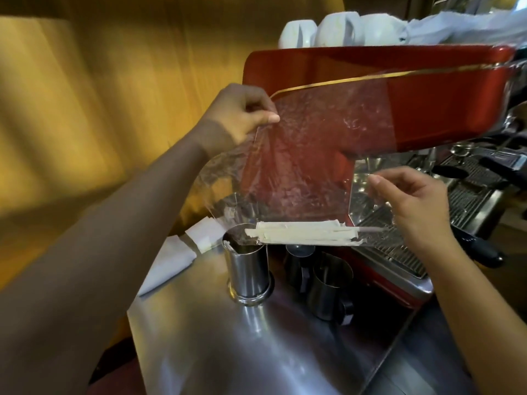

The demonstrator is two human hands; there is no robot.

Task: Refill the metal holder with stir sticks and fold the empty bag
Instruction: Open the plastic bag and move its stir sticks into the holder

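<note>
Few sticks (302, 233) left, lying level across bag (299, 166) bottom, holder (248, 269) under left end; left hand (242, 115) pinching bag top, right hand (413, 201) gripping side.

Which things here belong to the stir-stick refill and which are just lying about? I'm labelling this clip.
Job:
metal holder
clear bag
stir sticks
left hand
right hand

Lying about:
steel pitchers
espresso machine
white cups
paper slips
</note>
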